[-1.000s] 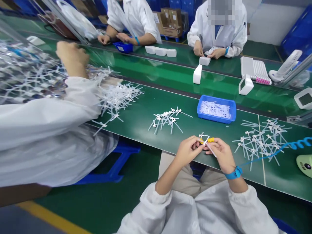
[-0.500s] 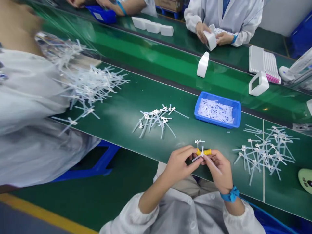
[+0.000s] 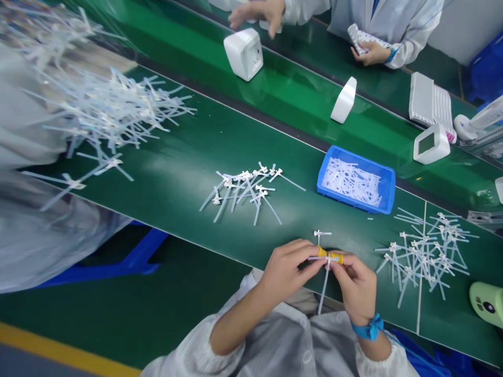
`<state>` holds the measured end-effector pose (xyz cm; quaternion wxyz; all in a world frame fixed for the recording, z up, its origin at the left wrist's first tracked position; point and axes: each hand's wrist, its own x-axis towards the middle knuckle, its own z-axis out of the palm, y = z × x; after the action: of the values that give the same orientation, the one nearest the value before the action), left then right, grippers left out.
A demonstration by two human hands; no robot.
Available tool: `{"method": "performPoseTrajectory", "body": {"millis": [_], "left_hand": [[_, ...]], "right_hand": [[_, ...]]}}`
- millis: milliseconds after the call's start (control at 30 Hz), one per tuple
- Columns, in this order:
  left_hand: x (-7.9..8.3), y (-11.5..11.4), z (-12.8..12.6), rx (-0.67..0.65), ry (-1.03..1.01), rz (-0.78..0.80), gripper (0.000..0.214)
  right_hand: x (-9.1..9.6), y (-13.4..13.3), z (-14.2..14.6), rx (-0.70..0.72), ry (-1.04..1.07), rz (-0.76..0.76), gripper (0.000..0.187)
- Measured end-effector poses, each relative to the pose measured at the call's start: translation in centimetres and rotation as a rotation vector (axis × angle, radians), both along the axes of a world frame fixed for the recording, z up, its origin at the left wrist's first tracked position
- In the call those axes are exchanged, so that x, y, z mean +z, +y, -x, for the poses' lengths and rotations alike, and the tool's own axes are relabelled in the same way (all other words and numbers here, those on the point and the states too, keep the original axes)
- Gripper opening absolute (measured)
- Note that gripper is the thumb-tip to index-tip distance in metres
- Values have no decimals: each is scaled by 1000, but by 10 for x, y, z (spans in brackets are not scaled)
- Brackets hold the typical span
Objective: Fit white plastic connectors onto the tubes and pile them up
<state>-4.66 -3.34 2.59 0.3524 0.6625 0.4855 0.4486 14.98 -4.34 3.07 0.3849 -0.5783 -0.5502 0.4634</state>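
Note:
My left hand (image 3: 286, 267) and my right hand (image 3: 356, 285) meet at the near edge of the green belt (image 3: 188, 157). Together they pinch a thin white plastic strip piece (image 3: 324, 280) with a small cross head; its tail hangs down toward my lap. Yellow finger covers (image 3: 333, 256) show on my fingertips. Another small white piece (image 3: 321, 234) lies on the belt just beyond my fingers. A blue band (image 3: 367, 329) wraps my right wrist.
A small heap of white strip pieces (image 3: 245, 191) lies left of centre, another heap (image 3: 426, 248) at right, a big pile (image 3: 106, 110) at far left. A blue tray (image 3: 356, 179) holds more. White housings (image 3: 244, 52) ride the far belt; other people's hands work beyond.
The view tilted down and nearer. The strip in my hands swung from pointing right to hanging downward. A person across the belt set a white housing on the far belt.

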Motion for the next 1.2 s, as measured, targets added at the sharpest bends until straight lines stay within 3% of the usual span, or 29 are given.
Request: {"method": "performPoseTrajectory", "body": {"millis": [333, 433, 533, 667, 800, 1033, 1200], "left_hand": [[-6, 8, 12, -113, 47, -50, 32], [-3, 7, 9, -74, 80, -59, 31], [-3, 4, 3, -21, 127, -97, 25], [-8, -1, -4, 126, 211, -226, 15], [-10, 2, -5, 212, 269, -301, 11], [-12, 23, -10, -32, 459, -251, 7], [-6, 44, -42, -158, 477, -218, 8]], "right_hand": [[1, 6, -1, 95, -9, 31, 23], [0, 7, 5, 61, 92, 54, 19], [-2, 8, 10, 52, 216, 43, 27], [-6, 7, 14, -29, 308, -65, 42], [-8, 1, 8, -114, 304, -126, 39], [4, -14, -53, -100, 209, -95, 28], [0, -28, -91, -74, 178, -58, 32]]}}
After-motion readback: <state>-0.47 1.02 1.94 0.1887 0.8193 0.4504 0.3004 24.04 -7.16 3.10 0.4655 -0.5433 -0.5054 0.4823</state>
